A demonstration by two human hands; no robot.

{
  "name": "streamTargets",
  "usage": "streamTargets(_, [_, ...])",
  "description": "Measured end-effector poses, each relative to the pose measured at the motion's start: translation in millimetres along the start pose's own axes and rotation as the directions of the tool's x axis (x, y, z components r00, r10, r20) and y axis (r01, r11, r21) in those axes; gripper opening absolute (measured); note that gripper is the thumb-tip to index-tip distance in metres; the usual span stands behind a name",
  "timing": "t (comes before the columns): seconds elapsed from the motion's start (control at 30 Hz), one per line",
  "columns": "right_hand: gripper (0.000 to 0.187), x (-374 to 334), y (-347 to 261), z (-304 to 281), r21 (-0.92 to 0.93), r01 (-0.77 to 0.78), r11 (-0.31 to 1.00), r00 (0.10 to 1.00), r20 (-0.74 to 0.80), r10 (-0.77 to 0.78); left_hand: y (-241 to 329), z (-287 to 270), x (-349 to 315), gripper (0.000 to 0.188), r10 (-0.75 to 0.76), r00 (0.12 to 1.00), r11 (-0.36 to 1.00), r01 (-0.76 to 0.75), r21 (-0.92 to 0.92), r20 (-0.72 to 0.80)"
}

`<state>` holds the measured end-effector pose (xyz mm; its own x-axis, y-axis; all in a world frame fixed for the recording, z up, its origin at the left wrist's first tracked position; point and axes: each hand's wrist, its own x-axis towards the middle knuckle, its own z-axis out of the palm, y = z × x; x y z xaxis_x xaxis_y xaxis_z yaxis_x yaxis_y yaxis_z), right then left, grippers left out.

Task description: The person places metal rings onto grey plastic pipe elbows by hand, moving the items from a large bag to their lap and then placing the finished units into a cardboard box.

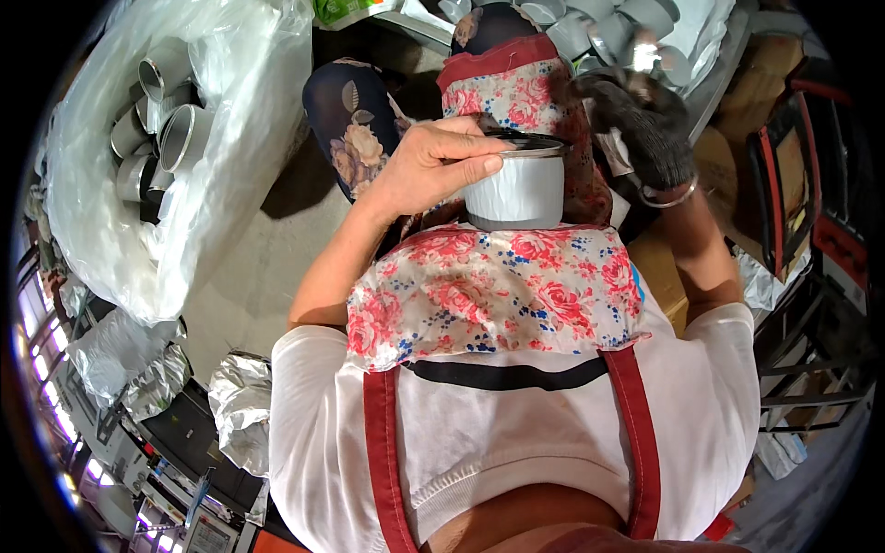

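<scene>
On my lap, over a floral apron point(498, 286), stands a short round cup point(516, 189) with grey-white sides, a metallic rim and a dark inside. My left hand point(433, 164) is bare and closed on its rim, thumb outside and fingers over the top. My right hand point(645, 129), in a dark knitted glove, is raised to the right of the cup and apart from it. Its fingers are curled and blurred. A narrow pale strip point(610, 138) shows along the palm; what it is I cannot make out.
Several similar cups point(613, 28) lie in a grey tray at the back right, close to my gloved hand. A large clear plastic bag point(249, 83) at the left holds several more cups point(180, 138). Cardboard point(761, 83) and a black-and-red frame point(784, 175) stand at the right.
</scene>
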<state>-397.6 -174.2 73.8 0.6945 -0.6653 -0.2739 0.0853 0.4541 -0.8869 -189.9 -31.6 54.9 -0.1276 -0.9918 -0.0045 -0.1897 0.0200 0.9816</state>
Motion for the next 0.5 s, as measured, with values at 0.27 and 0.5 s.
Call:
streamTargets(0.27, [0.017, -8.2, 18.6, -11.6, -0.773, 0.429, 0.467, 0.879, 0.475, -0.022, -11.2, 5.3, -5.6, 0.018, -0.051, 0.998, 0.988, 0.045, -0.148, -0.037])
streamTargets(0.5, [0.022, -18.3, 2.9, -1.7, -0.689, 0.156, 0.708, 0.927, 0.35, 0.137, -15.4, 14.9, -7.7, 0.027, -0.086, 0.974, 0.924, -0.001, -0.383, -0.21])
